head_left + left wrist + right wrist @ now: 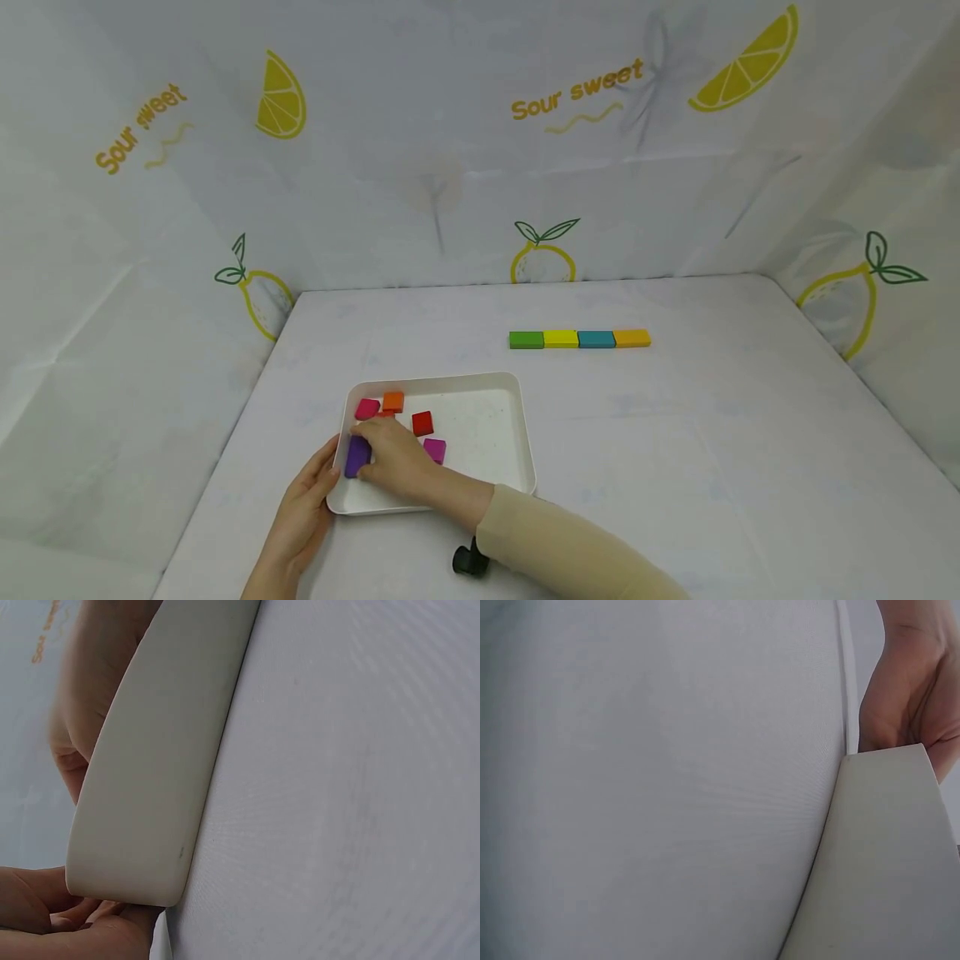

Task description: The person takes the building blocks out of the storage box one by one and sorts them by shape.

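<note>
In the head view, my right hand [401, 458] reaches into a white tray [487, 442] and pinches a purple block [357, 456] by its two ends, near the left wall. My left hand [303, 504] holds the tray's left side, thumb at the rim and fingers along the outer wall. The left wrist view has this left hand [82, 919] against the tray's end. Around my right hand lie a pink block [367, 409], an orange block [393, 402], a red block [422, 423] and a magenta block [434, 450]. Another reddish block is mostly hidden behind the fingers.
Beyond the tray, to the right, a green block [527, 340], a yellow block [561, 339], a blue block [596, 339] and an orange-yellow block [632, 338] form a straight row. A black device [471, 560] shows beneath the right sleeve. Lemon-printed cloth walls [450, 167] border the white table.
</note>
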The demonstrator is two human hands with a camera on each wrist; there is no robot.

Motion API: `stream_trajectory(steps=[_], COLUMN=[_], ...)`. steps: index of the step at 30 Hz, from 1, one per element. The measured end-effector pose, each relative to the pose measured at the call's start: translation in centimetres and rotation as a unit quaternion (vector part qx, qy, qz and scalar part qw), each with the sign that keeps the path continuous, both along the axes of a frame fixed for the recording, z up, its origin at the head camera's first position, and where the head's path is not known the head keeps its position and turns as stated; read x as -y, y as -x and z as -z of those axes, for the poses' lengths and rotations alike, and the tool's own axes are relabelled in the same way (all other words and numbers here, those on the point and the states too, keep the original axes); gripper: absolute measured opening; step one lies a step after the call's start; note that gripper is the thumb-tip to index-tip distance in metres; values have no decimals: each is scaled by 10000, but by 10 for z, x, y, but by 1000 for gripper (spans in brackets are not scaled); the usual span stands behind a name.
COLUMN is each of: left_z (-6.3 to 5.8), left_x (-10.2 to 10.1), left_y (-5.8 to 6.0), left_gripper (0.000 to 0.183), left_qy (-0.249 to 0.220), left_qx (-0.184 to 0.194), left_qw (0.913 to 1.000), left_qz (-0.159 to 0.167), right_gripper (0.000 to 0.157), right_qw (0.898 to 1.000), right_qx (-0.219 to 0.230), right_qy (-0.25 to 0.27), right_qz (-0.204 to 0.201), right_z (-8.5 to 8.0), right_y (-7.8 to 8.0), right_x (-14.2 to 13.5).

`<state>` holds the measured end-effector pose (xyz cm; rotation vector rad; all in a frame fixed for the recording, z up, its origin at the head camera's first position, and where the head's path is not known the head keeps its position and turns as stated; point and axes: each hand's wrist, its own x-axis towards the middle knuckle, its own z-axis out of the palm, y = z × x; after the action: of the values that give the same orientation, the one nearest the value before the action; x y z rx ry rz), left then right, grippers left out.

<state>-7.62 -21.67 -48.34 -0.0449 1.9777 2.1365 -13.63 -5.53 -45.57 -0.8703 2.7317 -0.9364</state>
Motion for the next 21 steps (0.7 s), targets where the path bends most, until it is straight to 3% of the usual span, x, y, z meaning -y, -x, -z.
stream_trajectory(steps=[12,21], left_z=[0,0], left_x=[0,0], left_y=[0,-1], left_gripper=[64,65], left_qy=[183,181], left_qx=[81,62], left_qw=[9998,9998], left_qz=[-13,45], right_gripper=[53,54], right_qw=[9974,9976], right_qx=[-492,-536], right_qy=[-338,-280], right_qz=[-408,-327], right_z=[-2,0], right_y=[-8,-10], right_x=[-6,-7])
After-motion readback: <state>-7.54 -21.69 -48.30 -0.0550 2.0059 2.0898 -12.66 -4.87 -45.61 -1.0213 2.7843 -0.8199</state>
